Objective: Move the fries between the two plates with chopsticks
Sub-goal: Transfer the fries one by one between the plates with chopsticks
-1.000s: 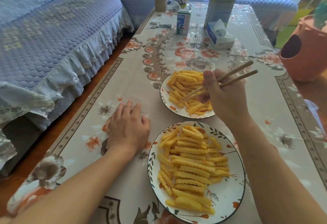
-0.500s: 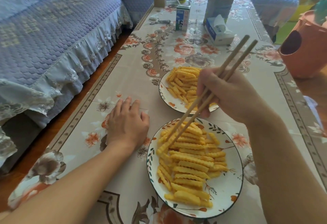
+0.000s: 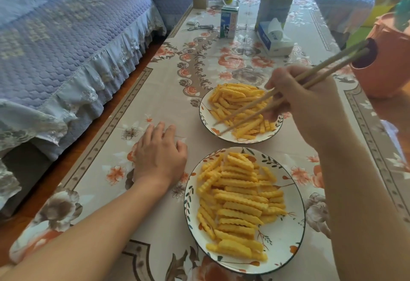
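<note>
right hand (image 3: 308, 105) covered the far plate's (image 3: 205, 112) right rim and some fries (image 3: 230, 99) | both forearms ran off the bottom edge | orange pot (image 3: 386, 63) cut by the right edge | milk carton (image 3: 229, 23) print too small to read | whether the chopsticks' (image 3: 250, 110) tips touched fries: unclear

Left hand (image 3: 158, 158) lies flat, palm down, fingers loosely spread, just left of the near plate (image 3: 286, 243). Right hand (image 3: 310, 107) hovers beyond that plate, fingers curled, pinching the chopsticks (image 3: 281, 94).
</note>
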Demonstrator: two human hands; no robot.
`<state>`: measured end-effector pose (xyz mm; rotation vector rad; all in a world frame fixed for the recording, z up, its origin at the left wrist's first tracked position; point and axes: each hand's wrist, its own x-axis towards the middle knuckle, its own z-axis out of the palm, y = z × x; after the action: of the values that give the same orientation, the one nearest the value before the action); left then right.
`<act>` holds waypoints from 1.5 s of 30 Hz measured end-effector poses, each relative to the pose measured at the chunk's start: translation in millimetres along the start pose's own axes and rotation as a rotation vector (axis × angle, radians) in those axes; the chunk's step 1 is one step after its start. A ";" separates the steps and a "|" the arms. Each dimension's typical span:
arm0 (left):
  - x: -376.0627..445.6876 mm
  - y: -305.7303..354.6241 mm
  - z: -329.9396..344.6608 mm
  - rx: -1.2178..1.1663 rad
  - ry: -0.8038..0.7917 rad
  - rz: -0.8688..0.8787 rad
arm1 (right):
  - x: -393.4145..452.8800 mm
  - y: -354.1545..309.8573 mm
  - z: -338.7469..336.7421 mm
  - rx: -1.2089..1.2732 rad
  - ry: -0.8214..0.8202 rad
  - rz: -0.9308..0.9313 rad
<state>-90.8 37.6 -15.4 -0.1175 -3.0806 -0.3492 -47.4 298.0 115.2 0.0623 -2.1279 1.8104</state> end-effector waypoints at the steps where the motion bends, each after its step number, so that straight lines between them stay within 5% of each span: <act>1: -0.4 0.1 -0.1 0.001 -0.002 0.000 | 2.6 4.7 -0.6 -0.028 0.081 0.003; 7: -0.4 -0.3 -0.3 0.006 0.003 0.000 | 6.4 30.9 8.2 -0.108 0.254 0.089; 27: -0.8 -0.4 0.0 0.005 0.000 0.002 | 3.3 39.8 33.6 -0.004 0.284 0.118; 32: -1.4 0.5 -1.1 0.006 -0.004 -0.002 | -4.3 6.9 17.6 0.198 0.176 0.240; 39: -5.0 0.5 -5.2 -0.045 -0.021 -0.003 | -56.2 -47.5 21.2 0.019 -0.161 0.380; 45: -3.0 -7.6 -13.5 -0.236 -0.037 -0.007 | -116.2 -48.5 39.7 -0.063 -0.087 0.382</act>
<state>-88.1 27.0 -4.0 -0.1206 -3.0635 -0.7171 64.8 229.0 122.9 -0.3073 -2.3841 1.9708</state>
